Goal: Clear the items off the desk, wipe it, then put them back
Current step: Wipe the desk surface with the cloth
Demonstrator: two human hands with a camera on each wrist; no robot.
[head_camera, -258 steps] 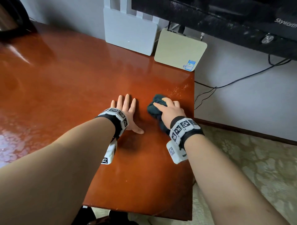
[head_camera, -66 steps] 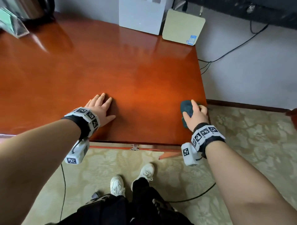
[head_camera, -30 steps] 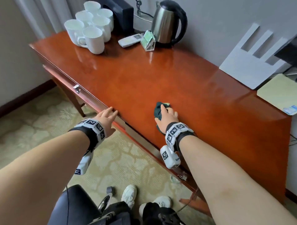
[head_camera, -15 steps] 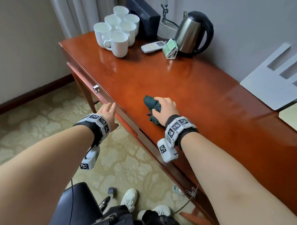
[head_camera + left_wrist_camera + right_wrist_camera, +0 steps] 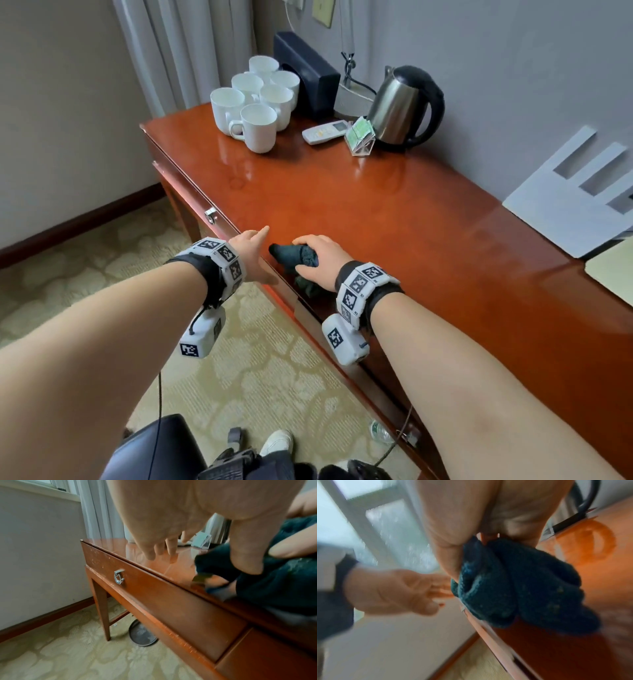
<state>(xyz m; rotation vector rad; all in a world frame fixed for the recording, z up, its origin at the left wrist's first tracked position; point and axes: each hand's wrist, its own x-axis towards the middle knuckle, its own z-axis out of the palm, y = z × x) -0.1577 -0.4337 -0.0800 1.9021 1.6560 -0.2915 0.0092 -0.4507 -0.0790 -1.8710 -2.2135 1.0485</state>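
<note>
My right hand [image 5: 317,255] grips a bunched dark teal cloth [image 5: 293,255] and presses it on the glossy red-brown desk [image 5: 394,219] at its front edge. The cloth [image 5: 513,582] fills the right wrist view and overhangs the desk edge a little. My left hand [image 5: 251,251] hovers with straight fingers at the front edge, just left of the cloth; whether it touches the wood I cannot tell. In the left wrist view its fingers [image 5: 154,547] point along the desktop, beside the cloth [image 5: 274,577].
Several white mugs [image 5: 255,99] cluster at the desk's far left end, with a remote [image 5: 323,132], a small card holder [image 5: 359,135], a steel kettle [image 5: 402,108] and a black box [image 5: 306,73]. A white slotted board [image 5: 575,202] leans at right. A drawer knob [image 5: 118,577] sits below.
My right hand has slid the cloth left along the front edge toward my left hand. The left hand has come closer to the desk edge. My view has swung toward the mugs.
</note>
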